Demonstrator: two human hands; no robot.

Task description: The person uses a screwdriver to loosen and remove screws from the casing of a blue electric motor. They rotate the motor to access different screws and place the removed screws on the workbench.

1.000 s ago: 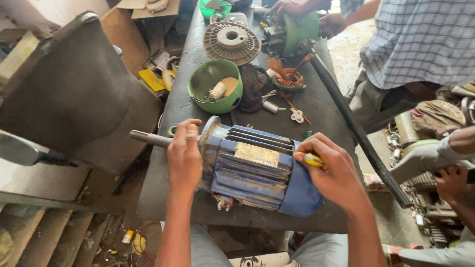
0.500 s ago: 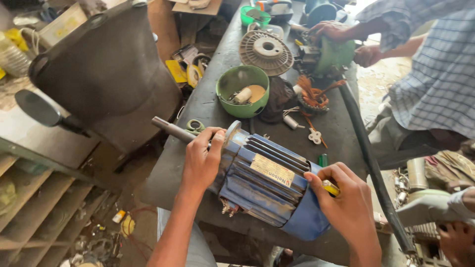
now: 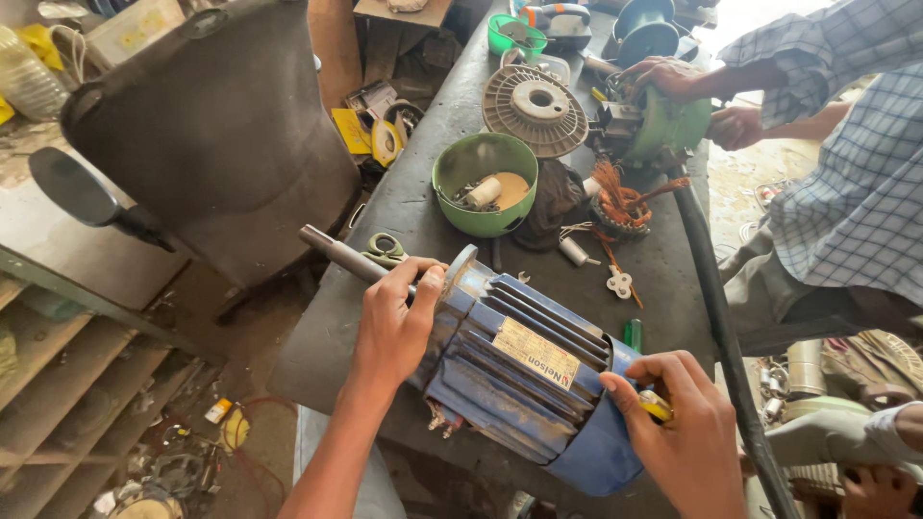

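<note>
A blue finned electric motor (image 3: pixel 524 380) lies on its side on the dark workbench (image 3: pixel 433 207), its steel shaft (image 3: pixel 336 252) pointing up and left. My left hand (image 3: pixel 396 322) grips the shaft-end cover of the motor. My right hand (image 3: pixel 685 442) rests on the rear fan cover and is closed around a yellow-handled tool (image 3: pixel 657 406), most of which is hidden by my fingers.
A green bowl (image 3: pixel 483 183) of small parts, a round finned cover (image 3: pixel 535 111), copper windings (image 3: pixel 620 202) and a green-handled screwdriver (image 3: pixel 632 333) lie on the bench. Another person in a checked shirt (image 3: pixel 856 173) handles a green motor (image 3: pixel 663 125). A dark metal casing (image 3: pixel 212 135) stands left.
The view has shifted so the motor sits lower and more to the right. Both hands keep the same hold on the motor.
</note>
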